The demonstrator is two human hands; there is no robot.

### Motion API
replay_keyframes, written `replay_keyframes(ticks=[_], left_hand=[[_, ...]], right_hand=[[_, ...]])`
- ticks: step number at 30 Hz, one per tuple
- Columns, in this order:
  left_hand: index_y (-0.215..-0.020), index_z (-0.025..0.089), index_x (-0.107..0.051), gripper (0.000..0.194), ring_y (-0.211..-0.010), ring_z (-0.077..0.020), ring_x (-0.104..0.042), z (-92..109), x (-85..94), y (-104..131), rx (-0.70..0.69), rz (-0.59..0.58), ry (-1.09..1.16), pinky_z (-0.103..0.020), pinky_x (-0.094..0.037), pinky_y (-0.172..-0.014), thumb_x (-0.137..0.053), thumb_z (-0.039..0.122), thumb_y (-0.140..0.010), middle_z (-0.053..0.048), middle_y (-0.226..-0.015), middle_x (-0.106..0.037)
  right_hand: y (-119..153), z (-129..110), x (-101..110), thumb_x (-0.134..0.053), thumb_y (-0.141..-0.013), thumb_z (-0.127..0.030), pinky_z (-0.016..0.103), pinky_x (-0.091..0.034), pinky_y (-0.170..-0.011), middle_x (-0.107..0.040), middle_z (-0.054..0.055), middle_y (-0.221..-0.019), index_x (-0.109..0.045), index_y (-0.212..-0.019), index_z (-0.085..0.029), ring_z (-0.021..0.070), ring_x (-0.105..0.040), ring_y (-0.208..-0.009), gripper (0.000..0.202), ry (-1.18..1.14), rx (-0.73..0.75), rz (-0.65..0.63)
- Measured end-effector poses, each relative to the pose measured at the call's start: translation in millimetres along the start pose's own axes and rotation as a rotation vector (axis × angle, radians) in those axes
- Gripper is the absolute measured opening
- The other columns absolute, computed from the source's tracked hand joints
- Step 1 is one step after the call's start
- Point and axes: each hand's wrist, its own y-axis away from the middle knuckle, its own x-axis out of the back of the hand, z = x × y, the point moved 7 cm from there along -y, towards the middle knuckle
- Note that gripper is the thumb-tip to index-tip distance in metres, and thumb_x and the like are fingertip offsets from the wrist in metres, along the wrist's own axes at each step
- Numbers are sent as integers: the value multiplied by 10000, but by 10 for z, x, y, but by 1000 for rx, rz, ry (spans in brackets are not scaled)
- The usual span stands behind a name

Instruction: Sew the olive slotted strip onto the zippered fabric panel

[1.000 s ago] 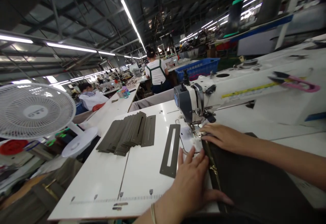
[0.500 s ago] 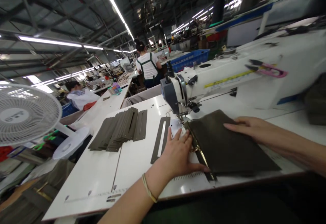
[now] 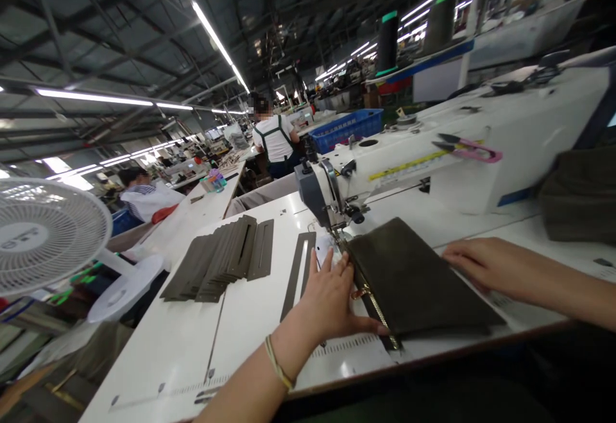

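Observation:
A dark olive fabric panel [image 3: 418,282] lies flat on the sewing table, with a gold-toothed zipper [image 3: 376,307] along its left edge. The panel's far left corner is beneath the needle area of a white sewing machine [image 3: 332,198]. My left hand [image 3: 330,298] is open, fingers spread beside the needle and thumb resting on the zipper's near end. At the panel's right edge is my right hand [image 3: 481,266], its fingers loosely bent and partly hidden, with no grip visible. A flat slotted piece [image 3: 296,275] lies just left of my left hand.
Overlapping slotted olive pieces [image 3: 216,259] lie on the table's left side. A white fan [image 3: 52,237] stands farther left. Pink-handled scissors [image 3: 469,148] rest on the machine arm. Folded dark fabric [image 3: 580,195] sits at right. Two people work beyond, near a blue crate [image 3: 346,129].
My right hand has slid off the panel's top to its right edge. My left hand keeps its place on the zipper side. The whole view has shifted slightly.

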Motion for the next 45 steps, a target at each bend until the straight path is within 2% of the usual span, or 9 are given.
replay_keyframes(ticks=[8, 14, 17, 21, 23, 26, 31, 36, 45], left_hand=[[-1495, 79, -324, 1127, -1453, -431, -215, 19, -4, -46, 31, -68, -92, -650, -1, -1181, -651, 783, -678, -225, -1550, -315], [-1527, 88, -246, 1184, -1445, -450, -217, 74, 25, -97, 3, -128, -137, -656, -49, -1180, -668, 779, -663, -231, -1556, -292], [-1528, 74, -235, 1182, -1446, -447, -220, 91, 30, -112, 18, -166, -153, -645, -52, -1184, -677, 760, -673, -234, -1568, -255], [-1525, 50, -228, 1185, -1451, -454, -185, 84, 0, -110, 37, -185, -137, -638, -36, -1185, -646, 778, -689, -245, -1581, -197], [-1526, 53, -232, 1186, -1449, -468, -165, 73, -22, -117, 32, -180, -122, -649, -25, -1177, -640, 786, -687, -253, -1582, -185], [-1524, 60, -245, 1176, -1443, -489, -167, 45, -57, -134, 22, -166, -92, -676, -16, -1160, -645, 781, -686, -258, -1580, -194], [-1486, 98, -344, 1057, -1448, -460, -203, -9, -74, -73, 25, -47, 22, -696, -83, -1152, -668, 741, -712, -233, -1570, -270], [-1106, 259, -675, 227, -1362, -315, -447, -36, -41, 76, 86, 167, 94, -649, -152, -1172, -688, 286, -881, -84, -1396, -566], [-775, 191, -642, 108, -863, -235, -662, 165, 70, 168, 98, 242, 134, -405, -499, -864, -745, 205, -806, -23, -845, -702]], right_hand=[[-403, -20, -189, -367, -923, -530, 392, -506, -741, -721, 135, -854, -538, -1223, -78, 301, -693, -849, 569, 274, 5, 96], [-297, 14, -287, -310, -967, -352, 443, -497, -601, -730, 109, -847, -507, -1317, -177, 337, -694, -680, 438, 618, 132, 149], [-211, -230, -236, -299, -925, -144, 419, -518, -591, -720, 126, -853, -610, -1194, -138, 302, -691, -692, 412, 824, 300, 260], [-1, -780, -424, -293, -955, -162, 521, -468, -964, -637, 239, -1235, -643, -1152, -37, 330, -599, -1155, 421, 787, 785, 511], [53, -832, -653, -309, -1002, -313, 540, -365, -1086, -536, 188, -1408, -528, -1357, -69, 293, -485, -1314, 484, 613, 921, 428], [-18, -668, -940, -331, -1006, -397, 552, -281, -1140, -414, 114, -1519, -335, -1516, -188, 257, -385, -1395, 551, 425, 830, 171], [-57, -621, -954, -319, -1014, -374, 606, -228, -1148, -316, 140, -1553, -343, -1509, -161, 280, -282, -1441, 540, 374, 714, -40], [-32, -766, -878, -307, -1017, -364, 602, -216, -1153, -306, 158, -1548, -363, -1488, -91, 279, -252, -1451, 547, 444, 660, -94], [-44, -746, -916, -328, -998, -289, 627, -251, -1129, -373, 140, -1520, -412, -1469, -132, 279, -321, -1423, 504, 430, 711, -77]])
